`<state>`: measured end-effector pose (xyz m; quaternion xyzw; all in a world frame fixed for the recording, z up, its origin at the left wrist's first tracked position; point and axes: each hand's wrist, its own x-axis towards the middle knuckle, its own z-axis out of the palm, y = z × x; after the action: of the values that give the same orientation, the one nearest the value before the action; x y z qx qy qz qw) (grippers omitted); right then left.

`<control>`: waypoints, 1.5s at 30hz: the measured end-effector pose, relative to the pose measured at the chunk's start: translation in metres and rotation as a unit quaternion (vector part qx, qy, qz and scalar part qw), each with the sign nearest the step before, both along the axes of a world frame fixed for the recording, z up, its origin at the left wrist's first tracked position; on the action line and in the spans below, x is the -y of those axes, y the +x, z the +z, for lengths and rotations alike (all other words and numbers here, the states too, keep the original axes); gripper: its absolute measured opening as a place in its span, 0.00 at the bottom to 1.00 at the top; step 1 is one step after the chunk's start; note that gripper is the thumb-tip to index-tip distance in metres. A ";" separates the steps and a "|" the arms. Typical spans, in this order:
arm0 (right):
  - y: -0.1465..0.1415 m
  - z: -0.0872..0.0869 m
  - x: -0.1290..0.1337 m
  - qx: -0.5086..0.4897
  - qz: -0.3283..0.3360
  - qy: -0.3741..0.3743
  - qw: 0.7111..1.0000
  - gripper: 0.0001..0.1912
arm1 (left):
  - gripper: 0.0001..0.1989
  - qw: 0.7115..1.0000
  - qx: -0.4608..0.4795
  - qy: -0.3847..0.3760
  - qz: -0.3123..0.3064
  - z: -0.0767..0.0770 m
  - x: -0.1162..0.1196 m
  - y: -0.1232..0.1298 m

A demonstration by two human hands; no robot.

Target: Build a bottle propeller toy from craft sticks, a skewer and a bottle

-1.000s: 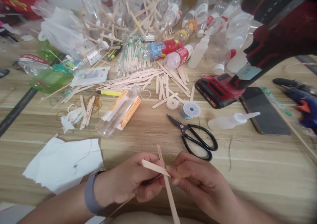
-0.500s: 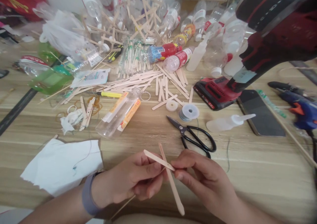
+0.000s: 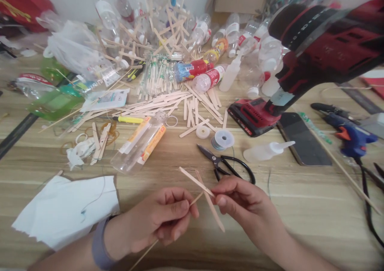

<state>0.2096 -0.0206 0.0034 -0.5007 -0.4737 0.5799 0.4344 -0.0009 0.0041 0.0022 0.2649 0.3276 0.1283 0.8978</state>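
Observation:
Between thumb and fingers, my left hand [image 3: 166,215] pinches a thin bamboo skewer [image 3: 145,255]. The skewer's tip touches the crossing of two flat wooden craft sticks [image 3: 193,178], joined in an X. My right hand [image 3: 247,207] is closed on the right end of the upper stick, its fingertips near the crossing. The lower stick [image 3: 216,215] slants down towards me. Just beyond my right hand lie black-handled scissors [image 3: 221,161], partly hidden by the fingers. A white paper sheet [image 3: 69,207] with a dark thread on it lies left of my left wrist.
A red cordless drill [image 3: 255,117] stands on the right, beside a phone [image 3: 303,139] and a blue glue gun [image 3: 355,139]. A squeeze bottle [image 3: 264,151], wire spool [image 3: 223,139] and clear plastic bottle [image 3: 139,145] lie ahead. Loose sticks [image 3: 156,103] and several bottles fill the back.
My left hand has drawn back slightly from the crossed sticks, baring more of the skewer. The sticks have turned and tilted in my right hand. The whole view has shifted a little.

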 end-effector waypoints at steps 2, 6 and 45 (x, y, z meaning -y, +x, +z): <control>0.000 0.001 -0.001 -0.016 0.007 -0.028 0.999 0.14 | 0.17 1.000 0.003 0.004 0.008 0.000 -0.001 -0.001; -0.001 0.000 -0.002 -0.040 -0.017 -0.053 0.998 0.15 | 0.15 0.999 0.020 0.014 0.036 0.001 -0.003 -0.003; -0.009 0.004 0.015 -0.094 0.097 0.007 0.991 0.16 | 0.20 0.981 0.003 0.187 0.039 0.020 0.018 0.015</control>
<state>0.2011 -0.0360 0.0074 -0.3925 -0.4815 0.6602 0.4222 0.0137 -0.0136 0.0218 0.4150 0.3049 0.2235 0.8276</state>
